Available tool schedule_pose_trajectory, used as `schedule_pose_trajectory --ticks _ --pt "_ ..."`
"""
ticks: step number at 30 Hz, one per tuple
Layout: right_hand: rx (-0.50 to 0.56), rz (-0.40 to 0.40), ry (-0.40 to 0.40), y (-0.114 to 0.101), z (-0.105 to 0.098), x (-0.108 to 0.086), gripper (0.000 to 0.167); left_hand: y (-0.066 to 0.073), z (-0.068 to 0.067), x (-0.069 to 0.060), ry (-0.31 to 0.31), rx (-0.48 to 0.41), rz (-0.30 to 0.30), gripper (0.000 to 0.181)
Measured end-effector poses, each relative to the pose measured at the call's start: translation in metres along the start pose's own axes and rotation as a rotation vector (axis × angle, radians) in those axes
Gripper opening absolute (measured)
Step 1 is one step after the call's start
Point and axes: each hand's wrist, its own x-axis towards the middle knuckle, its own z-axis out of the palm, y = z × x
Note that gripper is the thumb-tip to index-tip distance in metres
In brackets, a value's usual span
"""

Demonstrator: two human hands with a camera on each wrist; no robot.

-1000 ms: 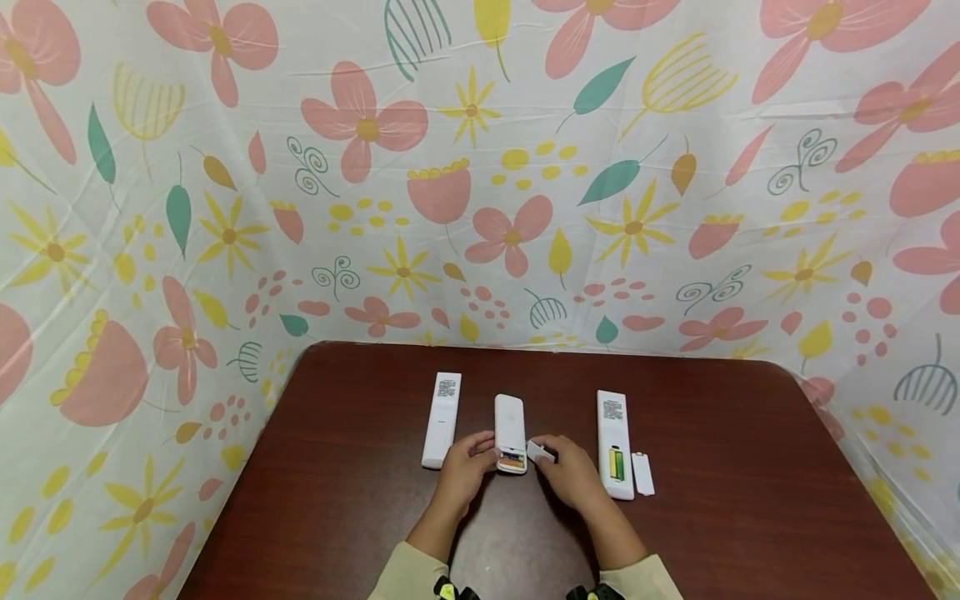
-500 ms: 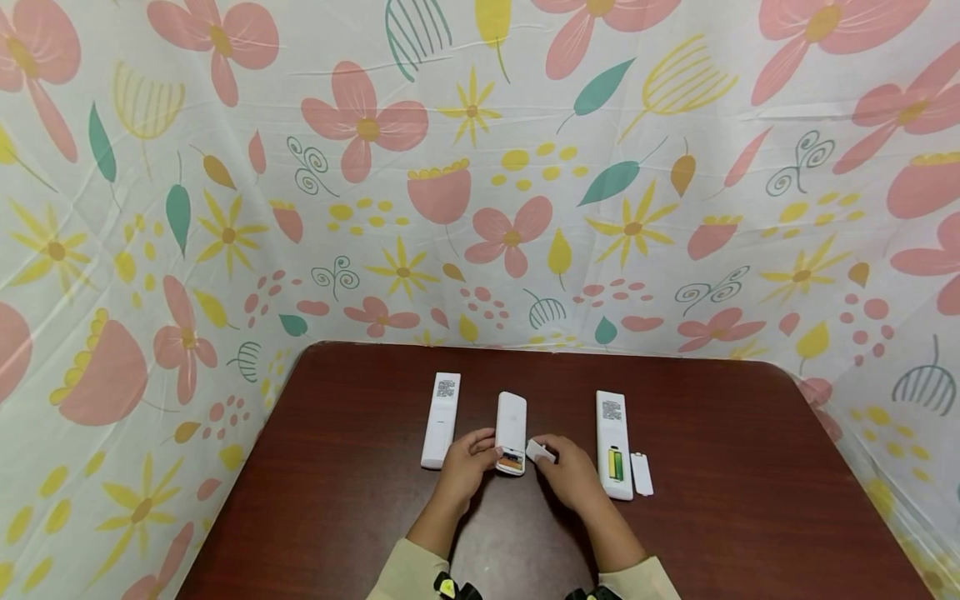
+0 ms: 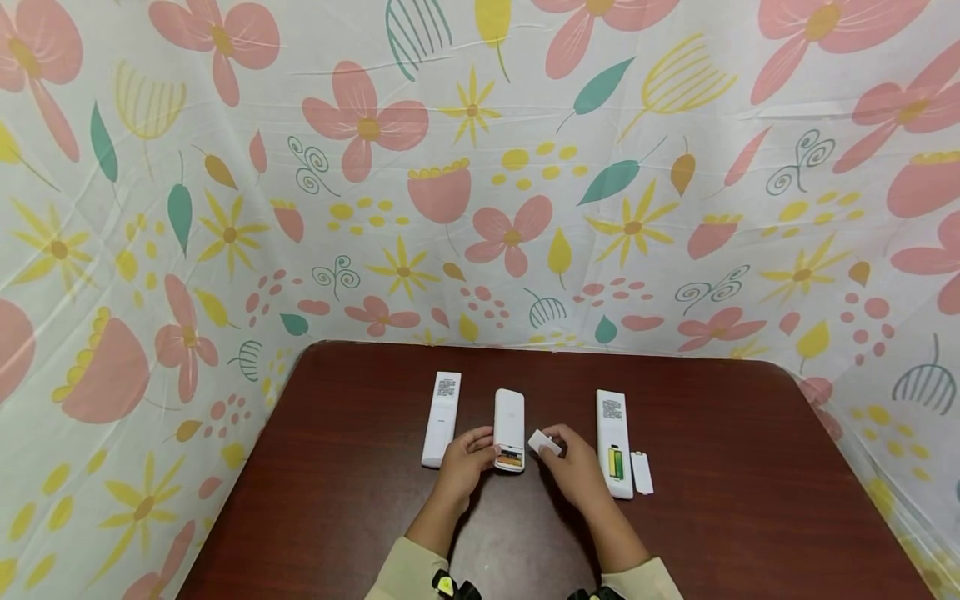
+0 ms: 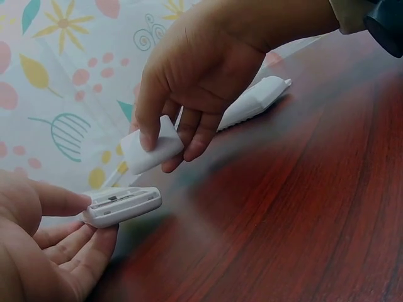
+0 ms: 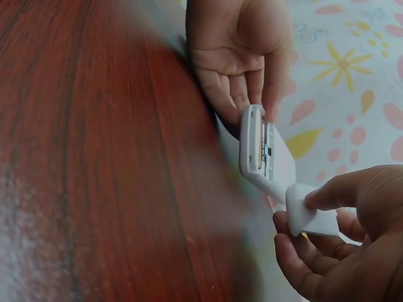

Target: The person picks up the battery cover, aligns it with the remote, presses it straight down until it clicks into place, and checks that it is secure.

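In the head view, three white plastic remotes stand out against a glossy, reddish-brown wood-grain table, backed by a creased white cloth printed with pink, yellow and teal flowers and leaves. The left hand grips the short, round-cornered white remote in the middle; its bay is uncovered, showing orange and dark battery casing. The right hand pinches a small white plastic cover just beside it, apart from the remote. Two longer remotes lie face down: a slim white remote on the left and a wider white remote on the right, its bay holding green-and-yellow batteries. A second, oblong white cover lies beside that one. Each long remote bears one dark printed label — too small to read.

In the left wrist view, the short remote sits between the left thumb and fingers, its bay edge slotted.

In the right wrist view, thumb and fingers clasp the smooth cover (rounded at one end) — near the remote's open bay.
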Motion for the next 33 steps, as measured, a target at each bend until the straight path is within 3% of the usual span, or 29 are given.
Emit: schedule_pose_trajectory --ticks 10,24,33 --pt "-0.009 -0.033 0.023 0.003 -0.001 0.002 0.018 0.001 -0.002 -0.001 0.007 -0.054 -0.027 0.048" --pt "0.042 -0.014 0.02 0.002 -0.005 0.001 0.022 0.013 -0.002 -0.003 0.022 -0.167 -0.037 0.052" --pt "0.221 0.061 -0.046 -0.002 -0.004 -0.002 0.029 0.018 -0.001 -0.004 0.023 -0.227 -0.044 0.051"
